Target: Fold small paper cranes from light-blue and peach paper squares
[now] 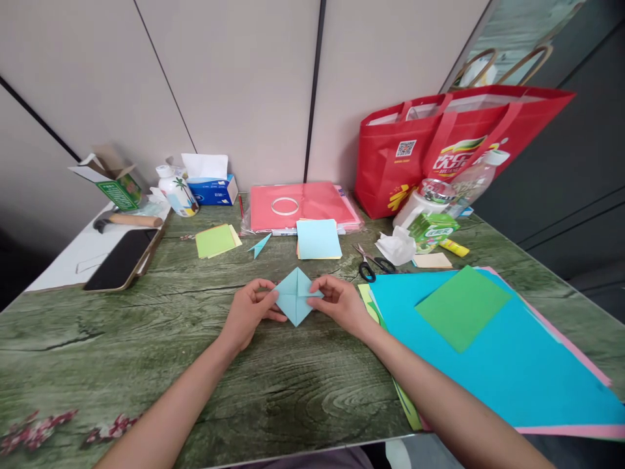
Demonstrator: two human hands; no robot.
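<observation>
Pinching a folded light-blue paper (294, 296) at its side corners with left hand (251, 309) and right hand (342, 305), fingers closed narrowly on its edges, flat on the green wood-grain table (293, 391) at centre. Hard to make out the fingertips tucked behind the flaps. Kite-shaped, sharply creased, thin and matte; near large smooth sheets (488, 378), cut off at the frame edge.

Fingers (263, 290) of the left hand (249, 312) and right hand (344, 305) are covering both side corners of the folded blue paper (294, 299). Both forearms are running off the lower edge. The cyan sheet (488, 371) is hiding most of the pink sheet (561, 431) beneath it, and the green carton (432, 228) is showing print too small to read.
</observation>
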